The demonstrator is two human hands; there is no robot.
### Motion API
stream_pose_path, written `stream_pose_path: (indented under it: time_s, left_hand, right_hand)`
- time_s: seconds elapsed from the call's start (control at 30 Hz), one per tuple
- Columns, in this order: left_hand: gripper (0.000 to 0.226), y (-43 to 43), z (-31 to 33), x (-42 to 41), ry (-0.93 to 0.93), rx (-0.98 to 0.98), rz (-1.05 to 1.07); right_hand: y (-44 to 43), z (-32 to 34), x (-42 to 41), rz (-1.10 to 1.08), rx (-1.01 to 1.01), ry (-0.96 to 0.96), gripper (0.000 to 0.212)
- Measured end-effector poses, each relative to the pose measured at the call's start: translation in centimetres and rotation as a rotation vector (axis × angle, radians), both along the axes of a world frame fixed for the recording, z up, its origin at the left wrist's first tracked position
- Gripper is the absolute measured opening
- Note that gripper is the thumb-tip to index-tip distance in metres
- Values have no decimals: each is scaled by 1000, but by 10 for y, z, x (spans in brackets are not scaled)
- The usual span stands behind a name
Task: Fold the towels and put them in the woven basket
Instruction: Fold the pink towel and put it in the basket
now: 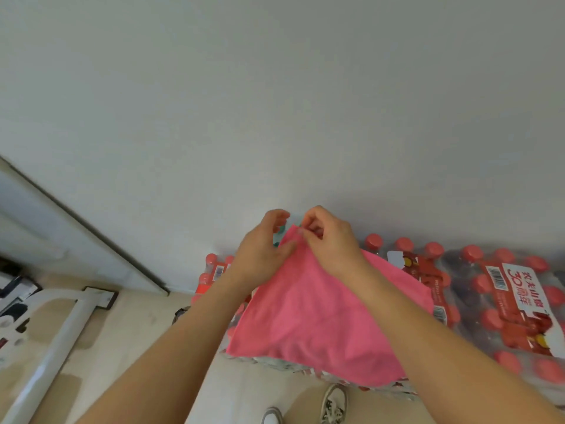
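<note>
A pink towel (308,313) lies spread over shrink-wrapped packs of bottles, its far corner lifted toward the wall. My right hand (328,237) pinches that far corner between thumb and fingertips. My left hand (263,249) is right beside it, thumb pressed on the towel's edge just below the corner, its fingers curled above the cloth. No woven basket is in view.
Packs of water bottles with red caps (501,301) line the base of the white wall (275,102). A white metal frame (61,338) crosses the beige floor at left. My shoes (334,403) stand just before the packs.
</note>
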State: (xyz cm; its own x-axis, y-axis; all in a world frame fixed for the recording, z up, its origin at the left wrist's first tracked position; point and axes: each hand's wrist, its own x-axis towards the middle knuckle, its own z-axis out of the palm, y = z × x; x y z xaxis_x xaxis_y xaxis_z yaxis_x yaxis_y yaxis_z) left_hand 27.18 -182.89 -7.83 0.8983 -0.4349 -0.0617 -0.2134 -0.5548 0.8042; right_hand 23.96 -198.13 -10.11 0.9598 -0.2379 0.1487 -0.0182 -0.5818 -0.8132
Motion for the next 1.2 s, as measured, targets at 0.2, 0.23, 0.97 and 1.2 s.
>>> stream_pose_path:
  time_s: [0.2, 0.23, 0.97, 1.2]
  left_hand:
    - [12, -17, 1, 9, 9, -112, 97]
    - [13, -14, 5, 8, 11, -144, 110]
    - [9, 12, 16, 13, 78, -307, 276]
    - [7, 22, 5, 14, 198, -374, 307]
  right_hand:
    - [-31, 9, -15, 155, 106, 118, 20]
    - [-40, 9, -20, 203, 70, 151, 20]
    - [-122, -15, -89, 221, -357, 346, 10]
    - [-143, -9, -110, -20, 52, 269, 11]
